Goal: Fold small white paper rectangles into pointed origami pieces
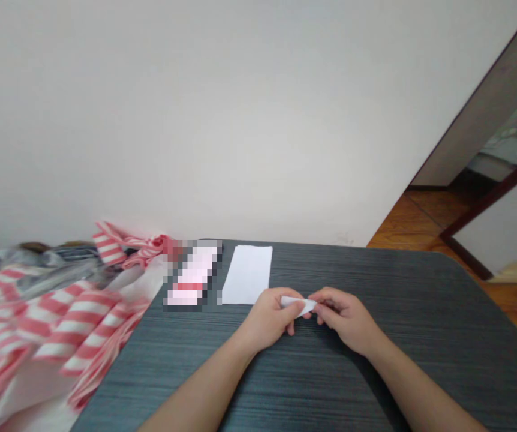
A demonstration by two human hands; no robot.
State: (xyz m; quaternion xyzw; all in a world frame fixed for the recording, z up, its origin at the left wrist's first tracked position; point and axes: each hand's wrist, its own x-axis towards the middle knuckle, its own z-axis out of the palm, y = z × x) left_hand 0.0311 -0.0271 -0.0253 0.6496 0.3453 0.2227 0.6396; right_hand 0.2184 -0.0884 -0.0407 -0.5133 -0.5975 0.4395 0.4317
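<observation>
Both my hands meet over the middle of a dark grey table (420,312). My left hand (270,321) and my right hand (346,318) pinch a small folded piece of white paper (298,305) between their fingertips, each hand closed on one end of it. Just beyond my left hand a flat white sheet of paper (248,273) lies on the table, apart from the hands.
A pixelated pink-and-white object (193,279) lies left of the white sheet. Red-and-white striped bags or cloth (60,324) are heaped at the table's left edge. A white wall (240,120) stands behind, with wooden floor (424,222) and a doorway at right.
</observation>
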